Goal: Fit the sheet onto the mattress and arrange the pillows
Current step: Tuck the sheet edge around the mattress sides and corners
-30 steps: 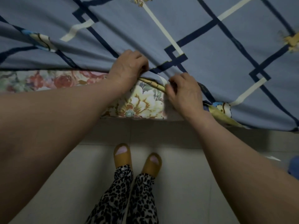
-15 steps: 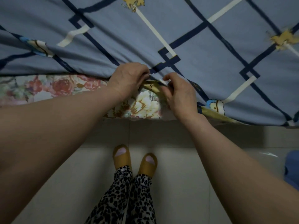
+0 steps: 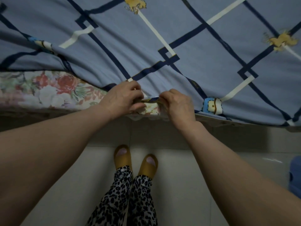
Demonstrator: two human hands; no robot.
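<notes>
The fingers of the left hand (image 3: 121, 97) and the right hand (image 3: 178, 103) curl round the hem of the blue sheet (image 3: 195, 62), pinching it at the near edge of the mattress (image 3: 48, 92). The sheet covers the mattress top; its flowered side shows bare to the left. Slippers (image 3: 122, 158) stand on the floor (image 3: 187, 185).

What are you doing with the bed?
A person stands at the side of the bed, putting the blue sheet on the flowery mattress. The left hand and the right hand both pinch the sheet's edge, right at the mattress edge. To the right the sheet already hangs over the side; to the left the flowery side is uncovered. No pillows are in view.
</notes>
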